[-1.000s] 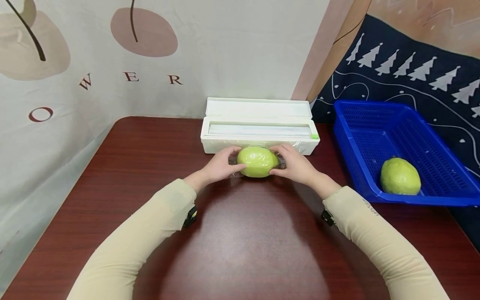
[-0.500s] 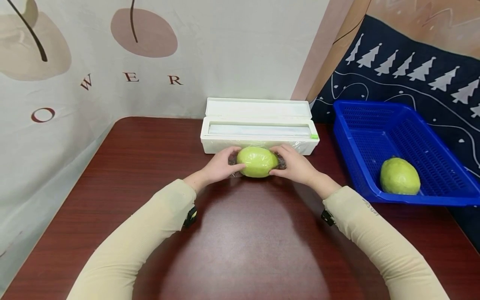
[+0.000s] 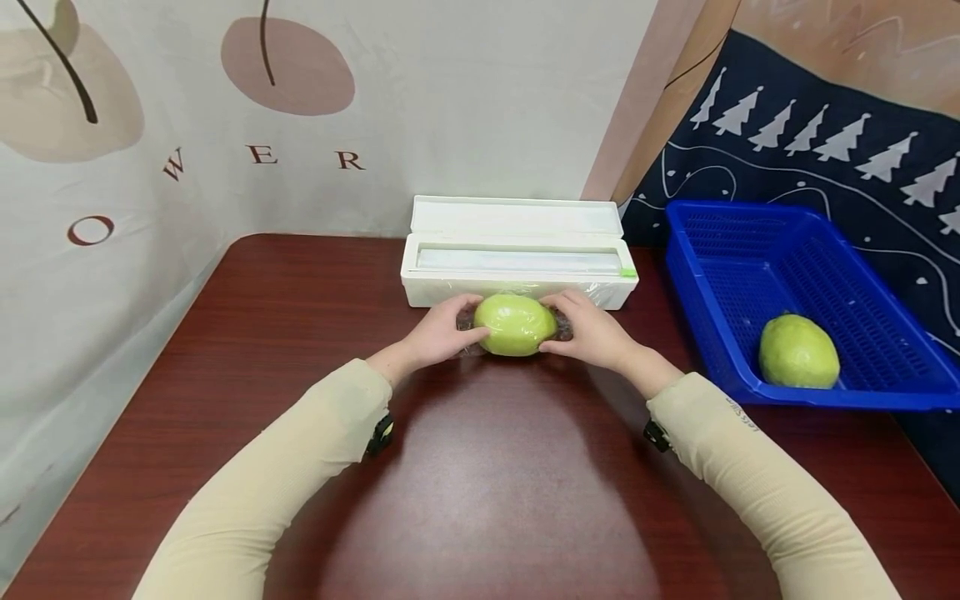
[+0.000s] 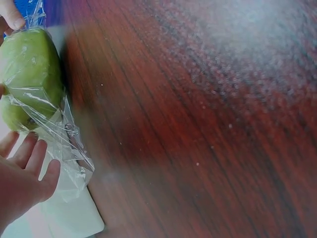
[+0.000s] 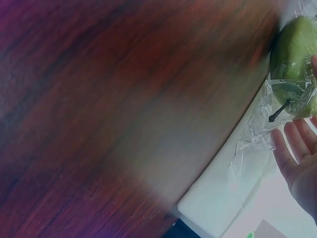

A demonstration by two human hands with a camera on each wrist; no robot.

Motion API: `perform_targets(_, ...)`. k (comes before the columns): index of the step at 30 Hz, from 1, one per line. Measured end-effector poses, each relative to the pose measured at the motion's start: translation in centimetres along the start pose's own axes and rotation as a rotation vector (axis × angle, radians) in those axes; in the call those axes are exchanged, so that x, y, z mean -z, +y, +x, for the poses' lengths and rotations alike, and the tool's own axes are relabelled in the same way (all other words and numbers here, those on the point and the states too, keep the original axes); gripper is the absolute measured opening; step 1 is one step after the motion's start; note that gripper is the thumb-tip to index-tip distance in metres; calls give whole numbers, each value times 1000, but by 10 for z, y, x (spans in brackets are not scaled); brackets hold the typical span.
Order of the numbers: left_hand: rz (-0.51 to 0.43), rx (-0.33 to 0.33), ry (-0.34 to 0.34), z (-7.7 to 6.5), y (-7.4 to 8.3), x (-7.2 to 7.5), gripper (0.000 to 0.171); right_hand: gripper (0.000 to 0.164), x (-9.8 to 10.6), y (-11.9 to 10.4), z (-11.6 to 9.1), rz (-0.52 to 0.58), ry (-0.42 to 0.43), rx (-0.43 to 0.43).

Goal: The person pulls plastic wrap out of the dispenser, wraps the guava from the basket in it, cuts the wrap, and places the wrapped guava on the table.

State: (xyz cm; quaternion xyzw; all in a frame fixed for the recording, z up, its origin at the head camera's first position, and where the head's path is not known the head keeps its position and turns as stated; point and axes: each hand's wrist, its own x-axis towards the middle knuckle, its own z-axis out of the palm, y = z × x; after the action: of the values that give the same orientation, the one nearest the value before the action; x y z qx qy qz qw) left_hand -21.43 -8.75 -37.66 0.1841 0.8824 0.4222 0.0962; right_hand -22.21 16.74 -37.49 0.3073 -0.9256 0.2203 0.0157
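Observation:
A green pear (image 3: 514,325) in clear plastic wrap is held between both hands, right in front of a white cling film box. My left hand (image 3: 447,329) grips its left end with thumb and fingers. My right hand (image 3: 588,327) does the same at the right end. Loose cling film (image 4: 74,168) bunches beside the pear in the left wrist view. A dark stem (image 5: 279,111) pokes out at one end in the right wrist view, with film (image 5: 252,134) around it.
The white cling film box (image 3: 517,263) stands at the table's back with its lid (image 3: 517,217) raised and a green slider (image 3: 627,272) at its right. A blue plastic basket (image 3: 720,333) on the right holds another green pear (image 3: 798,352). The dark red table (image 3: 480,483) spreads in front.

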Motion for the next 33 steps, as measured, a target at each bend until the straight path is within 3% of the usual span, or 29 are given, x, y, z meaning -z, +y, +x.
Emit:
perform_targets(7,141,-109,110,-3,5,-4,61,59,0,1,1,-7,-2,11)
perform_targets(11,203,-151,77,-1,7,-9,67,58,0,0,2,-1,-7,5)
perform_targets(14,212,-130,40,1,6,-13,75,60,0,0,2,14,-20,-9)
perform_targets(19,194,-103,49,5,3,-18,84,66,-2,0,4,32,-49,-25)
perform_targets(33,246,-85,74,12,0,-20,82,75,-7,-3,9,-36,-68,-62)
